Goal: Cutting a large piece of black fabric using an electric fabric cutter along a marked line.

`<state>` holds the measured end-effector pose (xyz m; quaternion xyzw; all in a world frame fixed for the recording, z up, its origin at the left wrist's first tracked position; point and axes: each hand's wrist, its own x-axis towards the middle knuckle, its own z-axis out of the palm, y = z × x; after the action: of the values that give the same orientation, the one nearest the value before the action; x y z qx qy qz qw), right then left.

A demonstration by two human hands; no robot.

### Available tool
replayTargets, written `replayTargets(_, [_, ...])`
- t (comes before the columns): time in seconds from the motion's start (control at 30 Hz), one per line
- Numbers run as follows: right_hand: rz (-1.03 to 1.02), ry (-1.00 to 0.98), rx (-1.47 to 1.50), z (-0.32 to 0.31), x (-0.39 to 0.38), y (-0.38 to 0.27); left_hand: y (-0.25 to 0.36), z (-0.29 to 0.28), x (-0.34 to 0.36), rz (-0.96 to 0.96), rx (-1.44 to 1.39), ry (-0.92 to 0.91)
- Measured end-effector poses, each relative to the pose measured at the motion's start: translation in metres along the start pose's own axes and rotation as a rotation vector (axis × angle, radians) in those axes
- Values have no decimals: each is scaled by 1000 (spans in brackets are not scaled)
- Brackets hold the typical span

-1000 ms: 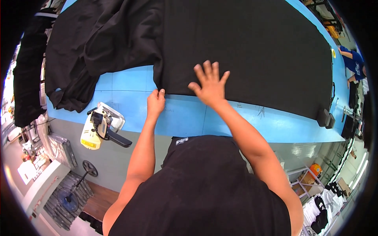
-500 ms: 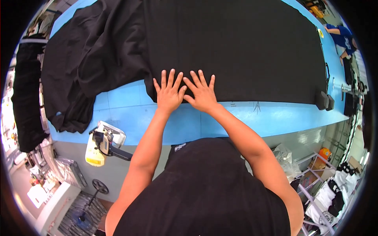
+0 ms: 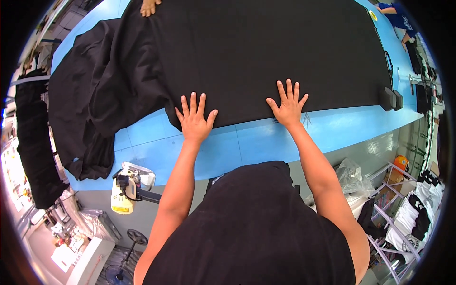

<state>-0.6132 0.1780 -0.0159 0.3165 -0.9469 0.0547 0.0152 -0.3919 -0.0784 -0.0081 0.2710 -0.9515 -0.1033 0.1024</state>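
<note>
A wide sheet of black fabric (image 3: 266,52) lies over the blue table (image 3: 213,152), smooth in the middle and right, bunched in loose folds on the left. My left hand (image 3: 195,121) rests flat near the fabric's front edge, fingers spread, close to where the folds begin. Farther right, my right hand (image 3: 288,105) presses flat on the same edge, fingers spread too. Neither hand grips anything. Dark blocks (image 3: 390,99) sit on the fabric's right front corner.
Another person's hand (image 3: 149,7) touches the fabric at the far left. A second person in a blue shirt (image 3: 396,19) stands at the far right. A white and yellow cutting machine (image 3: 128,187) hangs at the table's front edge. A metal rack (image 3: 387,218) with clothes stands at lower right.
My right hand has slid right along the fabric's edge, away from my left hand, which shifted slightly left. Another person's hand has appeared at the far left. The view has turned a little.
</note>
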Motion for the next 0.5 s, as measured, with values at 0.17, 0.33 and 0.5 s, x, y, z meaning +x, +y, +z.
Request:
replayTargets(0.17, [-20,-66,53,-21,12,-36,6,-11,7,-76,16,-70])
replayTargets(0.33, [-260,-21,111,-5,-10,-104,9,-3,0,23,84,5])
replayTargets(0.5, [-267,-35,85,-3,-7,-105,9,2,-2,-30,54,-32])
